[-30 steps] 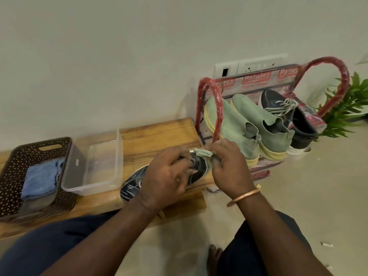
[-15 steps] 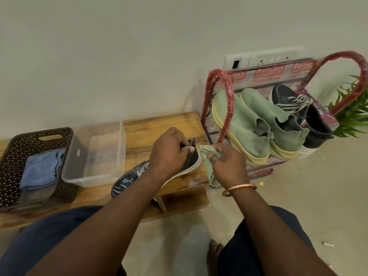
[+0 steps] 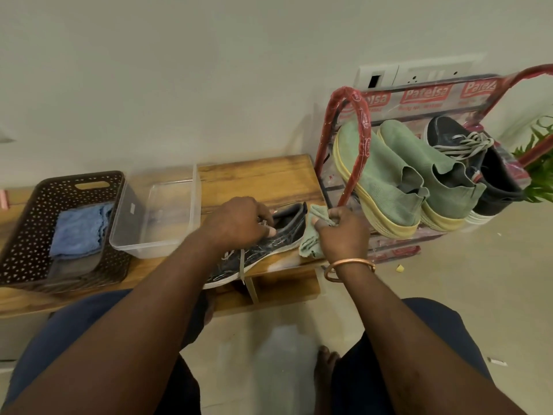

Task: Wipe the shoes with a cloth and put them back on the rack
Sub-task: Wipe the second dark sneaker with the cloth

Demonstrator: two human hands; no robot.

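A bare foot (image 3: 326, 357) rests on the floor between the person's knees. Just beyond, at the front right corner of the wooden bench (image 3: 263, 178), a dark shoe (image 3: 278, 241) lies slanted on its sole, its toe reaching over the bench's front edge and its heel pointing toward the right edge. The left hand (image 3: 239, 224) comes down on the shoe from above and grips it at the opening, fingers curled over the collar. The right hand (image 3: 344, 235), with a copper bangle (image 3: 348, 265) on the wrist, clutches a bunched green cloth (image 3: 311, 241) pressed against the shoe's heel.

Farther back on the bench stands a clear plastic tub (image 3: 167, 250), and at the left end a brown basket (image 3: 27, 223) holds a folded blue cloth (image 3: 80, 227). To the right of the bench, on the floor, the red-framed rack (image 3: 357, 115) carries two green shoes (image 3: 380, 181) and a black laced shoe (image 3: 490, 175). A green plant (image 3: 541, 175) shows beside the rack.
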